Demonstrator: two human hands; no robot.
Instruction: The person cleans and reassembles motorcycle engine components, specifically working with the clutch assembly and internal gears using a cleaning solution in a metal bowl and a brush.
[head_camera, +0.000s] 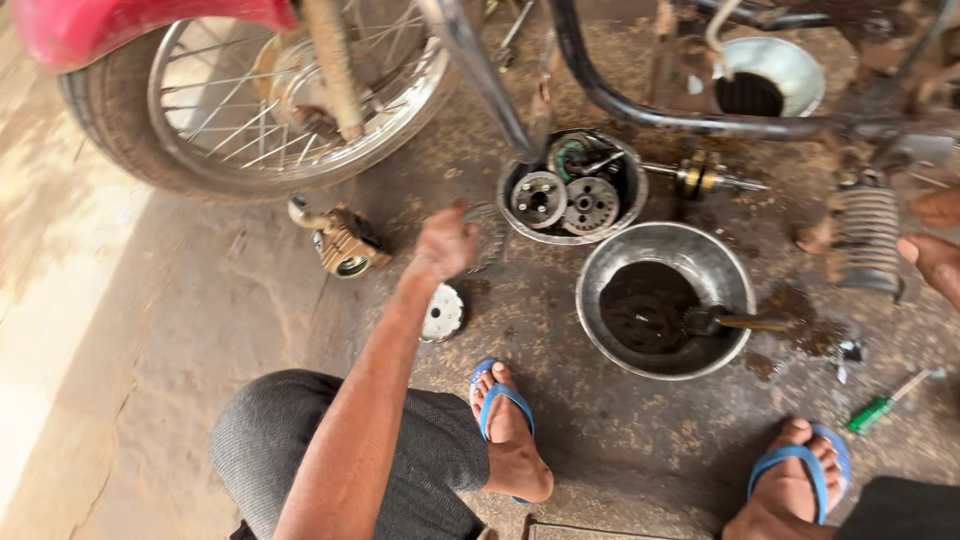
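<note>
My left hand (445, 242) reaches forward over the dirty floor, its fingers closed on a thin toothed metal ring (492, 236). It hangs just left of a small dark bowl (510, 205) that holds round gear-like parts. A round metal disc (442, 312) lies on the floor below the hand. At the right edge, only the fingers of my right hand (935, 262) show. They sit next to a finned metal cylinder (868, 240), and its grip is hidden by the frame edge.
A steel bowl (725, 270) of dark oily liquid holds a brush (735, 322). A spoked motorbike wheel (250, 100) and frame tube (640, 110) stand ahead. A brass-coloured engine part (345, 245), a shaft (710, 178), another bowl (790, 60) and a green screwdriver (885, 405) lie about.
</note>
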